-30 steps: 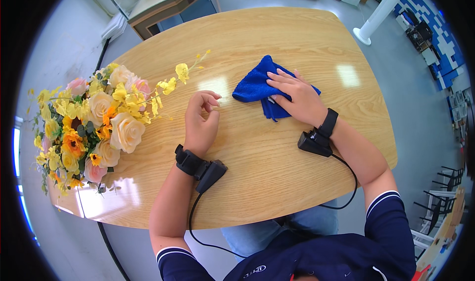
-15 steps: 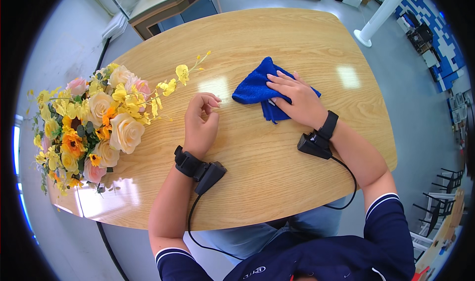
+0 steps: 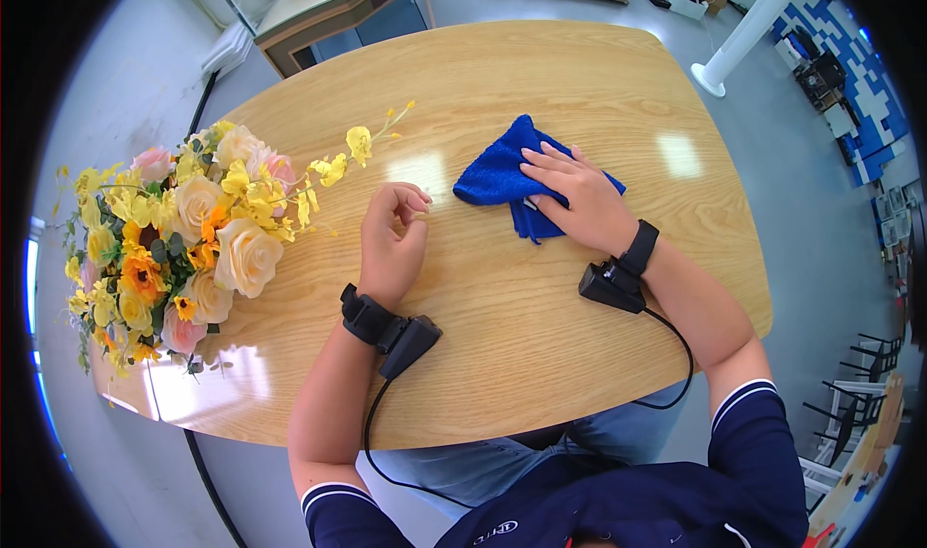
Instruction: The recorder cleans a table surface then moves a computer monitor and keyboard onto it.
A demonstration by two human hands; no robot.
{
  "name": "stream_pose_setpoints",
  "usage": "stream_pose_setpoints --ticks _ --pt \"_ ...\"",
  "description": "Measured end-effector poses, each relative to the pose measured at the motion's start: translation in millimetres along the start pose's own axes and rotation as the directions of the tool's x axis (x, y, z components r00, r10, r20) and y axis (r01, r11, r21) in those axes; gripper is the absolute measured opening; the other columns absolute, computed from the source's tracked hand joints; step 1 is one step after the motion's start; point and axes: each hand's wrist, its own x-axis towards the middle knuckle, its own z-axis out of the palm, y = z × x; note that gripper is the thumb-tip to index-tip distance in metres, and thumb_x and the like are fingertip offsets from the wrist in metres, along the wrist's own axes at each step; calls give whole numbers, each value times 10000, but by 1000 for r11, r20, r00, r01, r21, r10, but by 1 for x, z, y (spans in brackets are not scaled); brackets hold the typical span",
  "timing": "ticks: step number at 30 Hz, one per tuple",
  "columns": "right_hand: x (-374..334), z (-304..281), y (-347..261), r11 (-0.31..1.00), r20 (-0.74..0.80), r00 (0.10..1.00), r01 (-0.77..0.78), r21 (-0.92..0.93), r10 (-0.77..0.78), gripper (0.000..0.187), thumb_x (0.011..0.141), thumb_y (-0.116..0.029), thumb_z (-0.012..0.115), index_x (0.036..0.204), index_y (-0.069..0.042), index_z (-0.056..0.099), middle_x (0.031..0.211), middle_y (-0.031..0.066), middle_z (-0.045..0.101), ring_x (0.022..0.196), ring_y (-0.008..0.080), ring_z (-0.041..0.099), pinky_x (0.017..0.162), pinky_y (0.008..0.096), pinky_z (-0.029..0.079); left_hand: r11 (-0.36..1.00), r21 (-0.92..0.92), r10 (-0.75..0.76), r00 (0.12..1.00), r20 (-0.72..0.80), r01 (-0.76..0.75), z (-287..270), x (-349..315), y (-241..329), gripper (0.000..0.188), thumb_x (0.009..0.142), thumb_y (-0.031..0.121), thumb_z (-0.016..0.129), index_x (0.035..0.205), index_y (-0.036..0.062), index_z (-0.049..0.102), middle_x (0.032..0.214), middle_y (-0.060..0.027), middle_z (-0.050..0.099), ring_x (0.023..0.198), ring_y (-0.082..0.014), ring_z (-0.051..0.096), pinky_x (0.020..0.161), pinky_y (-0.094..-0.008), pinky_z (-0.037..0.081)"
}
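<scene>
At the left end of the wooden surface [image 3: 502,345], a bouquet [image 3: 196,208] of cream roses, pink blooms and yellow and orange flowers spreads over the left edge, one yellow spray reaching toward the middle. To its right, the left hand [image 3: 394,244] is loosely curled with thumb and fingertips apart, holding nothing visible, and a black strapped device [image 3: 410,347] sits at its wrist. Next comes the blue cloth [image 3: 494,171], partly folded, lying right of the middle, well in from the far and right edges of the surface. The right hand [image 3: 584,198] lies flat across the cloth's right part, fingers extended and not gripping. A second black device [image 3: 610,285] hangs at that wrist, its cable passing toward the near edge.
</scene>
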Motion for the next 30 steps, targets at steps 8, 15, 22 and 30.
stream_pose_setpoints --ticks 8,15,22,30 --pt "1 0 0 1000 -17 1000 -2 12 3 339 795 -199 554 1102 -55 549 1240 89 476 1209 245 373 1018 398 258 1000 -20 -5 1000 3 5 1 1 1 239 672 -118 381 827 56 435 936 -36 459 776 -74 394 696 -192 338" --pt "-1 -3 -2 999 5 999 51 -4 -51 342 790 -190 559 1104 -55 548 1248 87 469 1212 255 368 1011 412 267 999 -49 17 999 -51 -20 4 3 1 201 662 -113 445 794 38 452 890 -59 514 720 -102 407 694 -217 373" --pt "-2 -14 -20 902 289 867 331 278 -407 454 678 -99 601 1128 -93 547 1281 52 447 1245 262 331 1025 454 228 999 32 -2 998 -68 4 5 2 1 184 711 -75 512 851 44 499 866 -34 514 697 -89 430 644 -217 388" --pt "-2 -12 -23 865 296 831 368 341 -471 472 649 -80 607 1116 -130 559 1272 21 461 1235 244 347 1025 467 227 998 58 17 998 -61 -14 4 1 0 209 686 -96 486 829 56 493 842 -13 512 654 -86 399 604 -207 370"
